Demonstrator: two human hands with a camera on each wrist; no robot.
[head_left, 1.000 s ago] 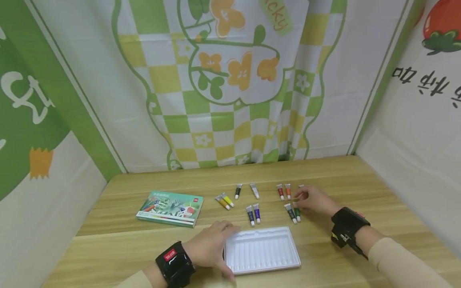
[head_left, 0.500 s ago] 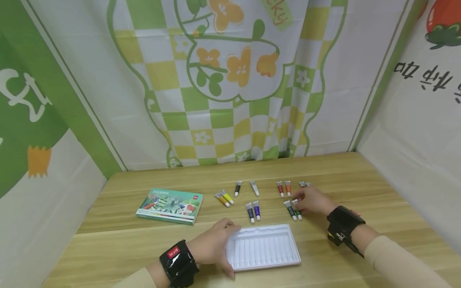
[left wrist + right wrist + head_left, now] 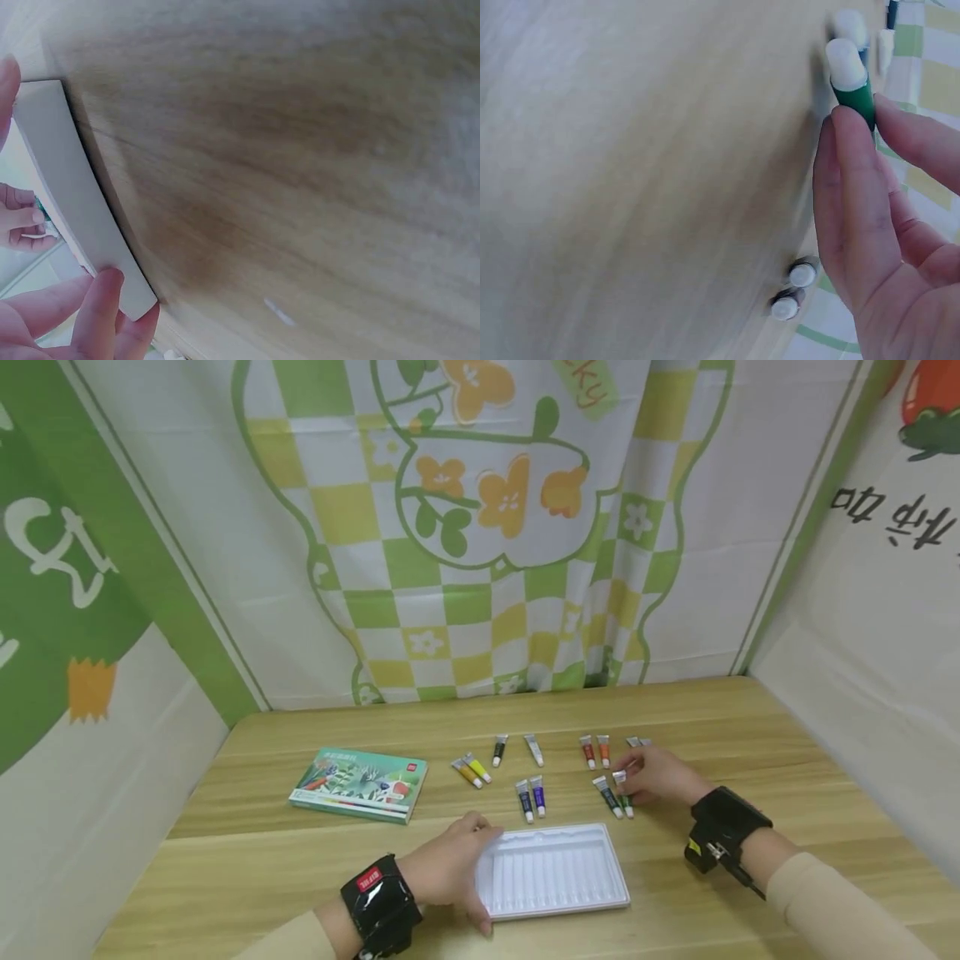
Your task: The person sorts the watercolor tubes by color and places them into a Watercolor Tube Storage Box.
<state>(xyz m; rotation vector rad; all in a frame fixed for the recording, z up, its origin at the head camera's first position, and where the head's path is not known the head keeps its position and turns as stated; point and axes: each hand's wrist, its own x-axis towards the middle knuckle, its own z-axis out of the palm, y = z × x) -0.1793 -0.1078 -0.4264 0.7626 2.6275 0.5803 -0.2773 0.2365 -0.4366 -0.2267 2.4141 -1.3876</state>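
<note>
My left hand (image 3: 471, 870) grips the left edge of a white ridged plastic tray (image 3: 562, 893) at the table's front; in the left wrist view its fingertips (image 3: 105, 296) curl over the tray's corner (image 3: 71, 195). My right hand (image 3: 630, 779) pinches a green paint tube (image 3: 624, 800) just beyond the tray's right end. In the right wrist view my right hand (image 3: 861, 114) has finger and thumb closed on the green tube (image 3: 853, 82), whose white cap points away. A dark green tube (image 3: 608, 796) lies beside it.
More paint tubes lie in pairs on the wooden table (image 3: 750, 752): yellow (image 3: 471, 770), blue and purple (image 3: 531, 798), red and orange (image 3: 596, 750), black (image 3: 498, 749), pale (image 3: 533, 749), and two (image 3: 795, 289) behind my right hand. A green box (image 3: 358, 783) sits left. Cloth walls surround.
My right hand drew back from the far tubes and closed its finger and thumb on the green tube. My left hand has stayed on the tray's edge.
</note>
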